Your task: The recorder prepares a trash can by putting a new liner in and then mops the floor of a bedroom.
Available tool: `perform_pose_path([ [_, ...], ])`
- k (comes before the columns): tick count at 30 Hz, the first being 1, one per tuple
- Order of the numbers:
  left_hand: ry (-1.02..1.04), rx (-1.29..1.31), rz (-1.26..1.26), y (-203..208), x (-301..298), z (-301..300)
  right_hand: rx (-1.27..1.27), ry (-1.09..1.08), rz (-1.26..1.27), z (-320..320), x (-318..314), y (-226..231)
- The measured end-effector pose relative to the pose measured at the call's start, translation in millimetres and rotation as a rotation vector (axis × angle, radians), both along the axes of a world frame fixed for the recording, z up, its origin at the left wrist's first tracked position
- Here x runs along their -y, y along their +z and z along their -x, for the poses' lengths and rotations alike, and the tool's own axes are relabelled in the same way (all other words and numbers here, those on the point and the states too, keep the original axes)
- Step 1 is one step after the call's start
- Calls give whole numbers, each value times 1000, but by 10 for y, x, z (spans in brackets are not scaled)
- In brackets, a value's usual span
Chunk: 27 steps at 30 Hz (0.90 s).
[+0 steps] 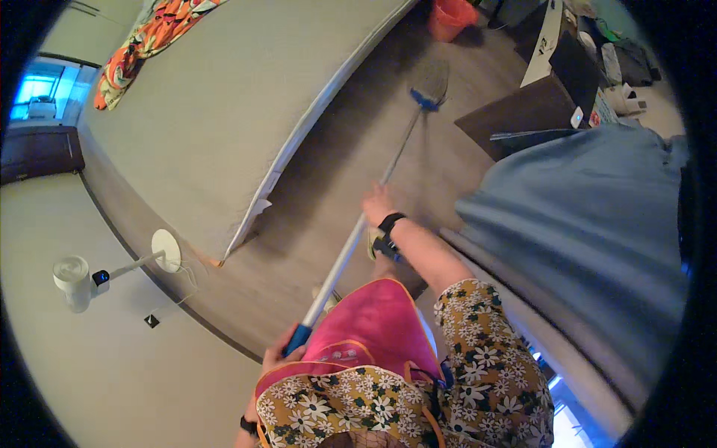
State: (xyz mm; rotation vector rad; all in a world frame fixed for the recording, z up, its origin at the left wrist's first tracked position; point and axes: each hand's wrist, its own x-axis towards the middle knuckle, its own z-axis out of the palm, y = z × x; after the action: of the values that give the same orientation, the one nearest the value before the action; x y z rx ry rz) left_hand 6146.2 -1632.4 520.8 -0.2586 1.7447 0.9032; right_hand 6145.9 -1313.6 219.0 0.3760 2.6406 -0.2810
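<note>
A long-handled broom [341, 266] slants across the middle, from my body up to the floor at the far side. Its blue head with a fan of greyish bristles [431, 81] rests on the floor beyond the bed corner. My left hand [278, 352] is closed round the blue grip at the top end of the handle, close to my waist. Farther down the shaft, my right hand [379, 205] wraps round it, with a black band on the wrist. My foot in a dark shoe [384, 246] shows partly beneath the right wrist.
A bed with a bare pale mattress [216, 112] fills the upper left. A red bucket [451, 19] stands at the far end. To the right are a dark brown furniture panel [515, 112] and a blue-grey cloth [575, 216]. A white fan [112, 276] stands at the left wall.
</note>
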Motion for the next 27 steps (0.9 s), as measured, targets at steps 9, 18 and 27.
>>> perform_pose_path([
  [9, 175, -332, 460, 1708, 3321, -238, 43, 432, 696, -16, 3933, 1040],
  [18, 207, -254, 805, 3666, 4466, -564, 214, 814, 1226, -127, 6457, 2346],
  [27, 131, -201, 591, 3109, 4620, 53, 89, 699, 1099, -27, 5452, 2202],
])
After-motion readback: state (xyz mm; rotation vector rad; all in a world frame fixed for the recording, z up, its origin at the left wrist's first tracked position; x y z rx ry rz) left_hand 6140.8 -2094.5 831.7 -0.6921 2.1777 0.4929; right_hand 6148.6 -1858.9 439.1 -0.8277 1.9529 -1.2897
